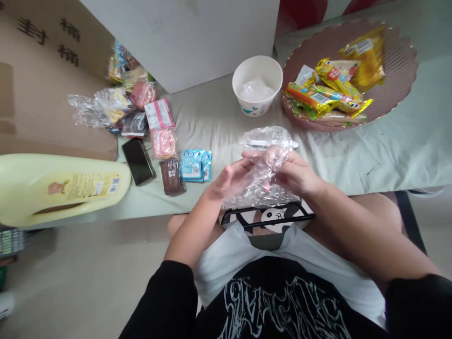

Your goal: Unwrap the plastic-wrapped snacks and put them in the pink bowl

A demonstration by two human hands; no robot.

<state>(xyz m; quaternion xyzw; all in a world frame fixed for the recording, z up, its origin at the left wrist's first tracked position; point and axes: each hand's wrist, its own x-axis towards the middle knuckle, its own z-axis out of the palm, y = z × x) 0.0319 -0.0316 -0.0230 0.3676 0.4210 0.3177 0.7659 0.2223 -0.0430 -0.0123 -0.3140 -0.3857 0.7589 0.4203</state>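
A crumpled clear plastic bag (261,176) is between my two hands, above the near edge of the cloth-covered surface. My right hand (296,172) pinches the film, its thumb and fingers closed on it. On the other side, my left hand (235,178) lies against the plastic with its fingers stretched out and the thumb apart. The film partly covers the fingertips of both hands. Just beyond them a thin white stick-like object (291,144) rests on the cloth, partly seen through the film. Further back stands a white paper cup (247,104) with clear plastic inside.
At right is a pink scalloped bowl (395,89) of wrapped snacks. Toward the left lie blue packets (192,165), a brown packet (172,176), a phone (139,161) and a large yellow jug (70,186). Cardboard (52,108) and a white box (197,37) stand behind.
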